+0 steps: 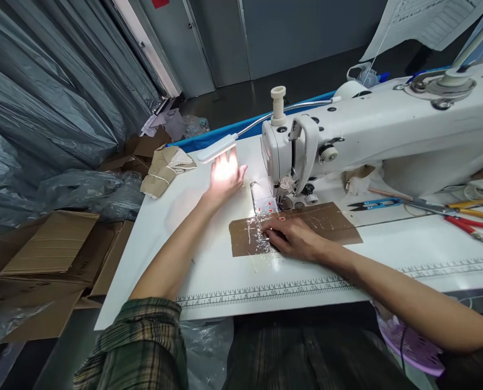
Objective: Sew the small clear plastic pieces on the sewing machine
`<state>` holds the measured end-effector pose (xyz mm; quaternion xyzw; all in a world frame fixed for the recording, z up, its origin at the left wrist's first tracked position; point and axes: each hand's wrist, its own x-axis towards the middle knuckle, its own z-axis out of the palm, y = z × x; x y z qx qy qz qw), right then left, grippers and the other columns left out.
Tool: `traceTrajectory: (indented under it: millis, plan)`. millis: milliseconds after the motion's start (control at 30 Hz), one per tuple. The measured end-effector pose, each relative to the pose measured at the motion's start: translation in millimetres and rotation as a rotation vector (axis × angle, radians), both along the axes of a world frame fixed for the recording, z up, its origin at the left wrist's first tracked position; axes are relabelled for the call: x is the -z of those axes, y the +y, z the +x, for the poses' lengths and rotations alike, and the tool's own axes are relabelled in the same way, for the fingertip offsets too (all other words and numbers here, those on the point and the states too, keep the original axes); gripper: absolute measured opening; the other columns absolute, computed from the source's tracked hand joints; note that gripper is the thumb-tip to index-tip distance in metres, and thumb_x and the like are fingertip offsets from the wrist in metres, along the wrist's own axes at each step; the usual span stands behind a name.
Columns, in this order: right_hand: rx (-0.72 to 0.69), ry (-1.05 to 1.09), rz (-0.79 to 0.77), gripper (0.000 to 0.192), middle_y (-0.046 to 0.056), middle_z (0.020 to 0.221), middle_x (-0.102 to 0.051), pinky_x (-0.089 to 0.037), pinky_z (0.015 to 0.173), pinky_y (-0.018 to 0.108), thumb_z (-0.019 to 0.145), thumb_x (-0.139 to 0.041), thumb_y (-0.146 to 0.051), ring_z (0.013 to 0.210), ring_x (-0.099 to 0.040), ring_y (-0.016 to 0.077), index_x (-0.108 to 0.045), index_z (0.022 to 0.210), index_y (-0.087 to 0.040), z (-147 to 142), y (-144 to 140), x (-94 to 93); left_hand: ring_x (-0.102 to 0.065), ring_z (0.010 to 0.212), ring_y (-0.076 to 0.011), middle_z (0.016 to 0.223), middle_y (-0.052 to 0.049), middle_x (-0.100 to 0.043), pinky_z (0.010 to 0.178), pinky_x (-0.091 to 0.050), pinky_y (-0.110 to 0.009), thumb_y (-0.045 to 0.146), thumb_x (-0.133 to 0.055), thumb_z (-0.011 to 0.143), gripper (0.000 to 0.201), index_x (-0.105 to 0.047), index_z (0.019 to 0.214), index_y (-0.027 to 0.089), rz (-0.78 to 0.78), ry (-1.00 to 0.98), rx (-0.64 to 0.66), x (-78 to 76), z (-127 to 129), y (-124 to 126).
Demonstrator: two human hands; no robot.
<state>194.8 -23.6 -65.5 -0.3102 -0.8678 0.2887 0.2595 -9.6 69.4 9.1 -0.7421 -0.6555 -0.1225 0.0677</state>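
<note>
Working Within Reach of the Sewing Machine [359, 127]

Bent fingers are the worry at this bench: should the machine run, the right hand [294, 238] could be caught, its tips being so near the needle end. Its palm side is down over a brown sheet [331, 221], thumb and forefinger slightly parted among white scraps [250, 234]; whether they pinch a shred cannot be told. The sheet lies flat on the white table [213, 249], just in front of the needle area, and could skid if pressed unevenly, while loose bits could stray into the works.

Farther up, the left hand [225, 176] meets the lamp [219, 149], thumb held apart, fingers stretched toward its head (glare bleaches the detail, so grip or mere touch cannot be told). A careless push could swing the light off the sheet.

Beyond, blue-handled snips [382, 203] and red-handled pliers [472, 232] lie to the right, a tan bundle [160, 172] sits at the table's far left corner, and cardboard boxes [50, 244] stand alongside.
</note>
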Motion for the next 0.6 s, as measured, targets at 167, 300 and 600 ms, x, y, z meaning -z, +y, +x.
traceTrajectory:
  millis: [167, 300, 600]
  plan:
    - [-0.002, -0.040, 0.021, 0.021, 0.005, 0.085, -0.071, -0.038, 0.068, 0.028, 0.093, -0.049, -0.021, 0.072, -0.060, 0.0172, -0.065, 0.106, -0.019, -1, 2, 1.4, -0.060, 0.106, -0.0288, 0.112, -0.017, -0.064, 0.097, -0.042, -0.044, 0.017, -0.041, 0.095, 0.026, -0.064, 0.106, 0.012, -0.051, 0.170, 0.468, 25.4, 12, -18]
    - [-0.022, -0.104, 0.035, 0.019, 0.006, 0.086, -0.071, -0.039, 0.068, 0.028, 0.093, -0.050, -0.021, 0.073, -0.060, 0.0177, -0.066, 0.102, -0.018, -2, 2, -7.0, -0.059, 0.109, -0.0284, 0.109, -0.014, -0.066, 0.099, -0.040, -0.045, 0.029, -0.040, 0.100, 0.030, -0.065, 0.107, 0.015, -0.162, 0.206, 0.591, 37.8, 16, -18]
    - [-0.115, -0.142, 0.037, 0.023, 0.006, 0.088, -0.074, -0.047, 0.068, 0.029, 0.094, -0.048, -0.026, 0.074, -0.066, 0.0195, -0.071, 0.096, -0.021, 48, 8, -30.9, -0.054, 0.127, -0.0276, 0.147, -0.014, -0.047, 0.104, -0.046, -0.043, 0.039, -0.044, 0.099, 0.038, -0.055, 0.130, 0.019, -0.088, -0.042, 0.481, 13.4, -42, -58]
